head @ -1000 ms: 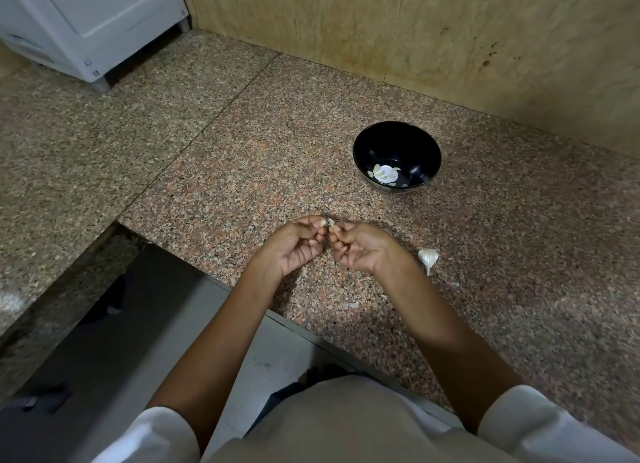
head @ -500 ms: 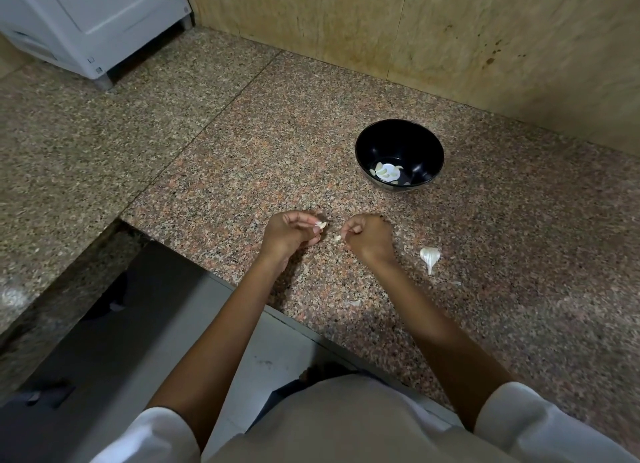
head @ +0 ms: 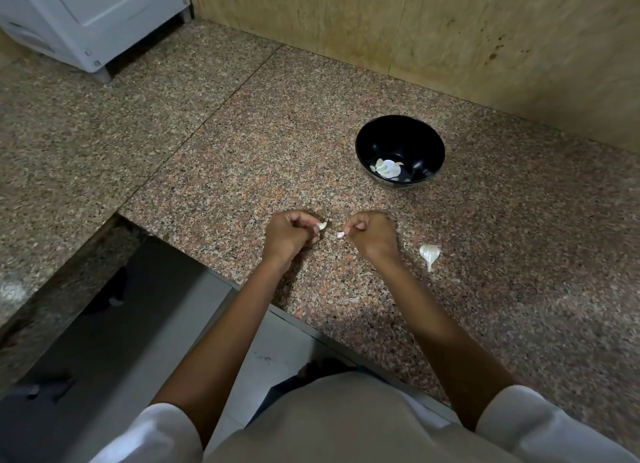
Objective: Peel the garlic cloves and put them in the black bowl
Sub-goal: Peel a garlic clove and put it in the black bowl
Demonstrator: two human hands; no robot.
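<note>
My left hand (head: 289, 235) pinches a pale garlic clove (head: 322, 225) at its fingertips above the granite counter. A short gap to the right, my right hand (head: 372, 232) is closed on a small scrap of garlic skin (head: 340, 234). The black bowl (head: 433, 143) stands farther back and to the right, with several peeled cloves (head: 387, 169) at its bottom. What is left of the garlic bulb (head: 429, 253), white with a thin stem, lies on the counter just right of my right hand.
Loose skin flakes (head: 353, 299) lie near the counter's front edge (head: 311, 327). A wooden wall panel (head: 415, 29) stands behind the bowl. A white appliance (head: 97, 15) sits on the counter at the far left. The counter steps down at the left.
My hands were together on the clove a second ago. They have pulled apart, the left keeping the clove and the right drawing off a piece of skin.
</note>
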